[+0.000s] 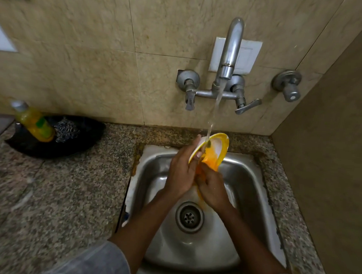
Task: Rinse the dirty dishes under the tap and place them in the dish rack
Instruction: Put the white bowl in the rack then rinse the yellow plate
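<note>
A yellow-rimmed white plate (217, 147) is held tilted on edge over the steel sink (254, 192), smeared with orange sauce on its lower part. Water runs from the tap (230, 54) onto the plate's upper face. My left hand (182, 173) grips the plate's left rim. My right hand (212, 188) presses its fingers against the lower, sauce-covered part of the plate. Orange liquid runs down toward the drain (189, 217). No dish rack is in view.
A black tray (83, 139) on the granite counter (61, 194) at the left holds a yellow dish-soap bottle (34, 121) and a steel scrubber (66, 129). Tap handles (246, 107) stick out from the tiled wall. A side wall (329, 142) closes off the right.
</note>
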